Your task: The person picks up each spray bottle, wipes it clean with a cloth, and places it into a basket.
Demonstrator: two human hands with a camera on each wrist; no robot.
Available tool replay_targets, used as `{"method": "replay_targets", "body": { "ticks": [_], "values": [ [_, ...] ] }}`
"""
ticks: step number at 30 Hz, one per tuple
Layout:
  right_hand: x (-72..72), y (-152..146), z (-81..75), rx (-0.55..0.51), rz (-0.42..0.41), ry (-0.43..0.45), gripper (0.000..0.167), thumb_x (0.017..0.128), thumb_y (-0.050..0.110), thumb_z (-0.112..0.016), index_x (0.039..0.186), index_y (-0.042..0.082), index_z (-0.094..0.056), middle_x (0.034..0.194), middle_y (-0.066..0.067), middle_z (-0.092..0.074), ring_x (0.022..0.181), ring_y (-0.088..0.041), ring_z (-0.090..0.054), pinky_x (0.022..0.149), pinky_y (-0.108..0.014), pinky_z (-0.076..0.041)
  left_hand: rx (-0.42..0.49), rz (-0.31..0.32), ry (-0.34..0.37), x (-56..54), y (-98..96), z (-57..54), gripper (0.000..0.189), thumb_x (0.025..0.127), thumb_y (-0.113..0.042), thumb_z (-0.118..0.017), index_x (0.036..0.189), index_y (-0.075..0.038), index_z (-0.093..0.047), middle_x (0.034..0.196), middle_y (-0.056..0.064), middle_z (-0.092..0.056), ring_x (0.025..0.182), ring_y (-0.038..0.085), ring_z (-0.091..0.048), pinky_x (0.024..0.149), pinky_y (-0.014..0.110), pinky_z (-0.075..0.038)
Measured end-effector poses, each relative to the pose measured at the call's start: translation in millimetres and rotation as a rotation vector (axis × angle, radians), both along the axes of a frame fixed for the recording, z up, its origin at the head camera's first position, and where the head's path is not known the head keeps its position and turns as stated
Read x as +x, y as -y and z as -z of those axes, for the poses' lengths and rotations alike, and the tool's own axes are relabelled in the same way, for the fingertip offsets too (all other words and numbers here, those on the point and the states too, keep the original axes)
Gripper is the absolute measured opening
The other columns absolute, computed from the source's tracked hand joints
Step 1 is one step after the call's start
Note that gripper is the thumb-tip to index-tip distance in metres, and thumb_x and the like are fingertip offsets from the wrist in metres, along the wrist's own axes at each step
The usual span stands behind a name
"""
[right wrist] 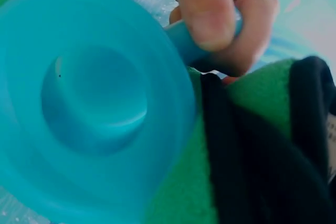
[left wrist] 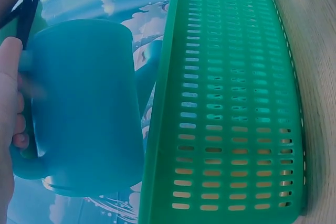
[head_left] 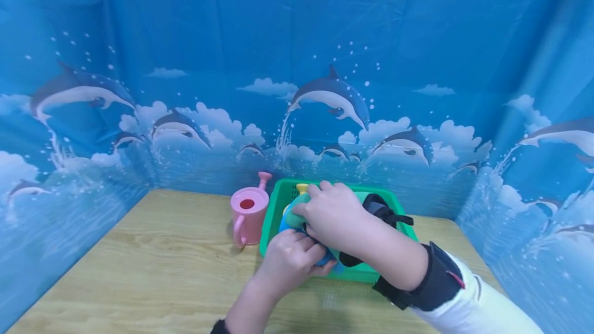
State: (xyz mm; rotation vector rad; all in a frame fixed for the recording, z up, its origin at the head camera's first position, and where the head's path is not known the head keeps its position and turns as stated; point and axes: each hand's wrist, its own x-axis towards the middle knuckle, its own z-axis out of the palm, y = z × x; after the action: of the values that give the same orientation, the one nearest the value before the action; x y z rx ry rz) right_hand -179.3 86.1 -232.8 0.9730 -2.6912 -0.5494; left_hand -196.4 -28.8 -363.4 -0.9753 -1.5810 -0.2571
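A blue watering can is held above the green basket, its round opening facing the right wrist camera. My left hand grips the can by its handle, with fingers curled round it. My right hand is over the can and holds a green cloth piece with black trim, which lies against the can's side. Black straps hang from this cloth towards the right. The right fingertips are partly hidden in the head view, and the can is mostly covered there by both hands.
A pink watering can stands on the wooden table, just left of the basket. Something yellow shows inside the basket at the back. Blue dolphin-print curtains close off the table's back and sides.
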Motion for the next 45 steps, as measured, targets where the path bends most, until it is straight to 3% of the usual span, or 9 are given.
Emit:
{"method": "replay_targets", "body": {
  "ticks": [3,7,10,13,17,22,31,37,45],
  "values": [
    [-3.3,7,1.2,0.034,0.012,0.001,0.023,0.094,0.031,-0.059,0.115,0.034,-0.068,0.107,-0.004,-0.067,0.086,-0.023,-0.057,0.072,-0.035,-0.051,-0.004,-0.006,-0.003,0.9,0.2,-0.5,0.040,0.094,-0.040,-0.053,0.060,-0.019,-0.051,0.055,-0.009,-0.055,0.051,0.005,-0.051,0.052,0.016,-0.040],
    [-6.2,14,3.5,0.049,-0.007,-0.040,0.024,0.094,0.032,-0.059,0.116,0.036,-0.067,0.099,-0.002,-0.064,0.081,-0.020,-0.054,0.068,-0.032,-0.049,-0.009,-0.024,0.004,2.6,2.9,-1.4,0.041,0.090,-0.042,-0.059,0.058,-0.020,-0.051,0.055,-0.009,-0.056,0.052,0.005,-0.053,0.051,0.016,-0.041],
    [-7.3,15,3.3,0.045,-0.021,-0.042,0.026,0.094,0.031,-0.059,0.118,0.036,-0.066,0.095,-0.002,-0.063,0.077,-0.019,-0.051,0.065,-0.030,-0.047,-0.005,-0.021,0.013,3.3,3.9,-1.9,0.042,0.092,-0.042,-0.057,0.057,-0.019,-0.050,0.053,-0.008,-0.054,0.051,0.005,-0.052,0.051,0.016,-0.040],
    [-7.6,12,0.8,0.044,-0.014,-0.007,0.028,0.094,0.032,-0.060,0.120,0.036,-0.065,0.105,-0.002,-0.065,0.082,-0.020,-0.054,0.067,-0.031,-0.048,-0.003,-0.007,0.007,3.1,3.6,-2.6,0.044,0.095,-0.041,-0.051,0.057,-0.019,-0.048,0.052,-0.009,-0.051,0.049,0.005,-0.050,0.050,0.016,-0.038],
    [-7.2,4,-2.7,0.018,0.013,0.056,0.029,0.093,0.033,-0.063,0.122,0.036,-0.065,0.108,-0.002,-0.065,0.083,-0.020,-0.054,0.067,-0.031,-0.047,0.001,0.020,-0.011,1.8,2.6,-3.0,0.044,0.097,-0.040,-0.049,0.058,-0.019,-0.047,0.051,-0.009,-0.048,0.048,0.005,-0.048,0.050,0.015,-0.037],
    [-4.7,-6,-5.1,-0.022,0.014,0.094,0.029,0.092,0.031,-0.063,0.121,0.034,-0.066,0.098,-0.002,-0.063,0.075,-0.018,-0.048,0.063,-0.030,-0.044,0.004,0.025,-0.010,0.0,3.6,-2.7,0.043,0.097,-0.040,-0.049,0.060,-0.019,-0.048,0.053,-0.009,-0.050,0.049,0.004,-0.049,0.050,0.014,-0.037],
    [5.6,-35,-17.2,-0.081,-0.031,0.096,0.029,0.089,0.028,-0.067,0.118,0.032,-0.068,0.091,0.000,-0.061,0.069,-0.015,-0.047,0.056,-0.027,-0.041,0.024,0.026,0.048,-1.0,9.9,-3.5,0.045,0.098,-0.040,-0.049,0.058,-0.018,-0.042,0.047,-0.009,-0.035,0.041,0.004,-0.032,0.047,0.013,-0.022],
    [10.3,-54,-23.3,-0.154,-0.091,0.090,0.028,0.086,0.023,-0.070,0.112,0.032,-0.070,0.092,0.003,-0.062,0.071,-0.012,-0.050,0.055,-0.024,-0.039,0.010,0.023,0.041,-0.7,10.0,-5.4,0.046,0.099,-0.040,-0.047,0.058,-0.018,-0.041,0.046,-0.008,-0.033,0.040,0.004,-0.029,0.047,0.013,-0.022],
    [-3.8,-48,-18.1,-0.205,-0.097,0.172,0.028,0.086,0.022,-0.068,0.113,0.029,-0.071,0.086,0.005,-0.060,0.067,-0.010,-0.045,0.051,-0.022,-0.034,0.021,0.036,0.011,-0.4,9.1,-4.4,0.048,0.099,-0.040,-0.047,0.057,-0.019,-0.040,0.046,-0.009,-0.032,0.039,0.004,-0.027,0.046,0.013,-0.021]
  ]
}}
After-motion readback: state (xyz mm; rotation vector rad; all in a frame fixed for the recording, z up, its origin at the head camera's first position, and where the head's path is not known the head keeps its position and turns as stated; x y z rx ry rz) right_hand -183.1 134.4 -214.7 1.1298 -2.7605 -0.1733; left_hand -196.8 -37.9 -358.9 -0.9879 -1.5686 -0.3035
